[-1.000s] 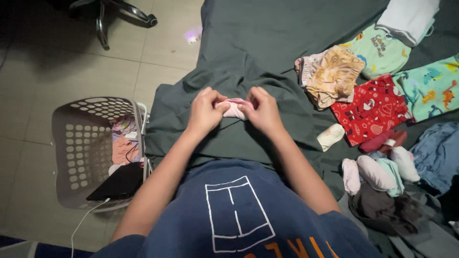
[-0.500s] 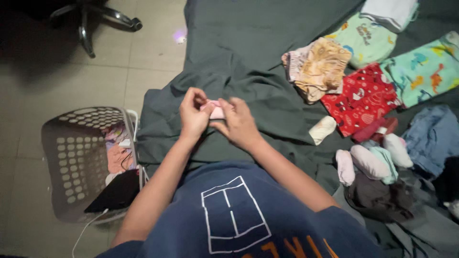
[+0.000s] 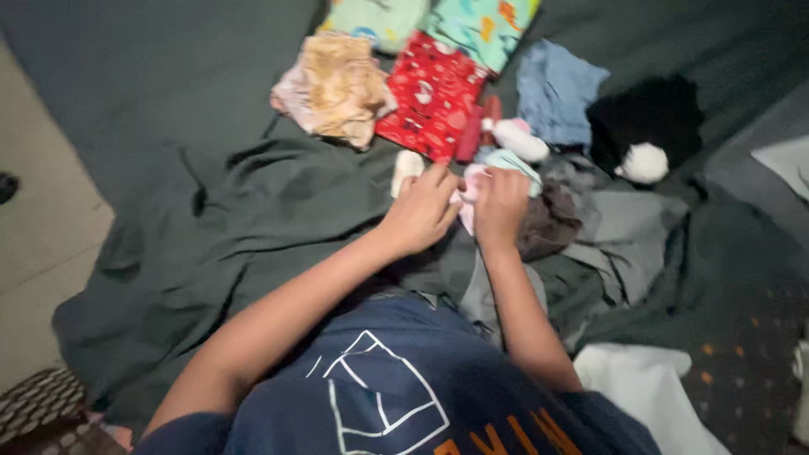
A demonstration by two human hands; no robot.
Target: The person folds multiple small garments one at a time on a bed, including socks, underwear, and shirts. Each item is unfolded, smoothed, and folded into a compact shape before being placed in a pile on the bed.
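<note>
Head view, looking down, somewhat blurred. Left hand (image 3: pixel 419 215): forearm runs up from the lower left across the dark blue shirt (image 3: pixel 396 396) with its white line print; wrist straight, back of the hand upward, fingers together and curled, tips pinched on the near-left edge of a small pink garment (image 3: pixel 468 195). Right hand (image 3: pixel 500 205): forearm rises almost straight from the body, knuckles up, fingers folded down and closed over the right side of the same garment; how many fingers actually grip cannot be told through the blur. Small pink garment: held between both hands at the middle of the scene, just above the dark green sheet (image 3: pixel 244 211), at the near-left edge of a pile of small rolled items. Pale rolled piece (image 3: pixel 407 168): just left of the left hand's fingertips. Dark brown cloth (image 3: pixel 548 226): right of the right hand, touching or nearly so. Pink-and-white roll (image 3: pixel 519 139): just beyond the hands. Red printed garment (image 3: pixel 431 97): folded, farther off, centre. Tan printed garment (image 3: pixel 339 88): left of the red one, edges touching. Turquoise printed garment (image 3: pixel 482 25): far edge. Pale blue cloth (image 3: pixel 556 93): right of the red one. Black cloth (image 3: pixel 649 114): far right, a white ball (image 3: pixel 642 163) at its near edge. White cloth (image 3: pixel 645 388): near right, beside the shirt.
</note>
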